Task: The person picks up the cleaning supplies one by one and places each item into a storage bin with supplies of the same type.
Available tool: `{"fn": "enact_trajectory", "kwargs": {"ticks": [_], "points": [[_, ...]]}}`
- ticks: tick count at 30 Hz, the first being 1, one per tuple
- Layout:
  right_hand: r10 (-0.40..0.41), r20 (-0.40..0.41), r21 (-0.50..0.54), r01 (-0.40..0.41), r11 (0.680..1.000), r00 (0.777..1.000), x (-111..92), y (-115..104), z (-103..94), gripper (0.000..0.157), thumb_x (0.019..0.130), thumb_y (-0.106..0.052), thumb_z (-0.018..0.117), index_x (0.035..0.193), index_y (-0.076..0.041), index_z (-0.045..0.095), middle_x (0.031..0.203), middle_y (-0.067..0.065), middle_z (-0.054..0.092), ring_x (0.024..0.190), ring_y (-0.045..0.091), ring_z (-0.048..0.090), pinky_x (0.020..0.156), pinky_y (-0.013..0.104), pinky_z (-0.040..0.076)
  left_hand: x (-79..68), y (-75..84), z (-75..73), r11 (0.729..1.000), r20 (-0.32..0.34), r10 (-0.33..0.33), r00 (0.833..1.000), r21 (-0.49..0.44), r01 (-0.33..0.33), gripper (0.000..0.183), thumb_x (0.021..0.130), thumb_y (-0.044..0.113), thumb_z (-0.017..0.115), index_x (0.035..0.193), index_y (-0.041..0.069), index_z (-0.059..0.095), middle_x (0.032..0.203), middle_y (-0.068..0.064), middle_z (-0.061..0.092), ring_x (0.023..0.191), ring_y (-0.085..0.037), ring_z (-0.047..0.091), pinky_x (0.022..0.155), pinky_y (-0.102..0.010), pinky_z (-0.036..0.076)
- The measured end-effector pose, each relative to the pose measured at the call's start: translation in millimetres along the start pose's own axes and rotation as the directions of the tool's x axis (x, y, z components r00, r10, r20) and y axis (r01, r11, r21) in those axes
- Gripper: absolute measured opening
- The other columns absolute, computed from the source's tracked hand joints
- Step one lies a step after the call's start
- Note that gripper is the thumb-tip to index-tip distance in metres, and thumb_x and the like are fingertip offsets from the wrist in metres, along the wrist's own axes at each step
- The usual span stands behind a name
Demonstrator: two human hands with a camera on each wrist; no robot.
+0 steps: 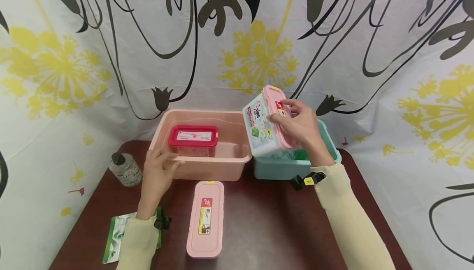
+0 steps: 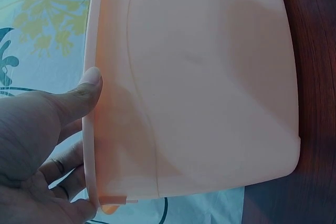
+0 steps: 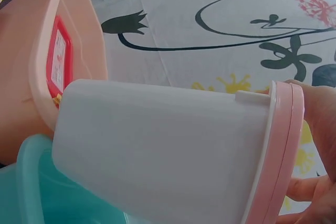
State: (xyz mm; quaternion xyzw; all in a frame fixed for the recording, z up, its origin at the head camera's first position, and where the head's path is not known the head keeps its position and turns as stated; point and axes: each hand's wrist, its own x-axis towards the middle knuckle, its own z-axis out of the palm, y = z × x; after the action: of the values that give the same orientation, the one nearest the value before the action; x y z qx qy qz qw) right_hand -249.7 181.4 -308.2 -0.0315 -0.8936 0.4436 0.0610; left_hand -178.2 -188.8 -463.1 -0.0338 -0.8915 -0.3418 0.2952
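Observation:
My right hand (image 1: 298,124) grips the pink lid of a white OMO detergent box (image 1: 259,126). The box is tilted on its side, its base towards the lower left, over the left part of a teal bin (image 1: 274,171). In the right wrist view the plain white side of the box faces the camera. At the peach bin (image 1: 211,169), my left hand (image 1: 157,175) pinches the near rim, with the thumb (image 2: 89,90) at the edge and the fingers down the outer side. A clear box with a red lid (image 1: 193,135) sits inside that bin, at its left.
A box with a pink lid (image 1: 205,220) lies on the dark table (image 1: 274,229) in front of the bins. To the left stand a black-capped bottle (image 1: 127,171) and, partly under my left forearm, a green and white packet (image 1: 115,237). Something green (image 1: 300,154) shows in the teal bin.

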Motion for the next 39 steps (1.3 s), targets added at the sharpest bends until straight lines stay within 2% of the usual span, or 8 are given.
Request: {"fn": "enact_trajectory", "kwargs": {"ticks": [12, 16, 26, 39], "points": [[-0.025, 0.0, -0.001, 0.025, 1.0, 1.0, 14.2, -14.5, 13.2, 0.07, 0.066, -0.053, 0.077, 0.126, -0.027, 0.055, 0.113, 0.005, 0.058, 0.093, 0.021, 0.059, 0.06, 0.031, 0.053, 2.9, 2.0, 1.2, 1.0, 0.006, 0.007, 1.0, 0.014, -0.007, 0.03, 0.07, 0.025, 0.083, 0.095, 0.012, 0.073, 0.093, -0.006, 0.058, 0.09, -0.021, 0.043, 0.06, -0.036, 0.042], [-0.013, 0.019, 0.0, 0.013, 1.0, 1.0, 16.3, -20.3, 21.0, 0.069, 0.065, -0.053, 0.077, 0.125, -0.026, 0.055, 0.112, 0.006, 0.058, 0.089, 0.022, 0.061, 0.06, 0.031, 0.053, 2.8, 3.4, 0.0, 1.0, 0.006, 0.007, 1.0, 0.007, -0.007, 0.031, 0.07, 0.026, 0.083, 0.095, 0.011, 0.073, 0.093, -0.006, 0.058, 0.09, -0.021, 0.043, 0.06, -0.036, 0.042], [-0.016, 0.05, -0.041, 0.018, 0.999, 0.999, 22.5, -33.6, 44.7, 0.074, 0.064, -0.058, 0.076, 0.124, -0.022, 0.053, 0.102, 0.006, 0.058, 0.08, 0.02, 0.061, 0.058, 0.029, 0.053, 1.7, 2.0, -2.0, 1.0, 0.007, -0.008, 1.0, 0.027, 0.008, 0.031, 0.07, 0.024, 0.083, 0.096, 0.012, 0.073, 0.095, -0.006, 0.058, 0.092, -0.021, 0.043, 0.06, -0.037, 0.045], [-0.018, 0.044, -0.152, 0.025, 0.988, 0.999, 26.1, -39.2, 73.9, 0.075, 0.062, -0.06, 0.075, 0.119, -0.017, 0.054, 0.103, 0.004, 0.056, 0.086, 0.019, 0.056, 0.059, 0.029, 0.051, 0.5, 0.6, -0.4, 1.0, -0.006, 0.019, 1.0, 0.009, -0.019, 0.031, 0.069, 0.023, 0.084, 0.096, 0.011, 0.073, 0.093, -0.007, 0.057, 0.092, -0.021, 0.043, 0.06, -0.037, 0.044]]}}
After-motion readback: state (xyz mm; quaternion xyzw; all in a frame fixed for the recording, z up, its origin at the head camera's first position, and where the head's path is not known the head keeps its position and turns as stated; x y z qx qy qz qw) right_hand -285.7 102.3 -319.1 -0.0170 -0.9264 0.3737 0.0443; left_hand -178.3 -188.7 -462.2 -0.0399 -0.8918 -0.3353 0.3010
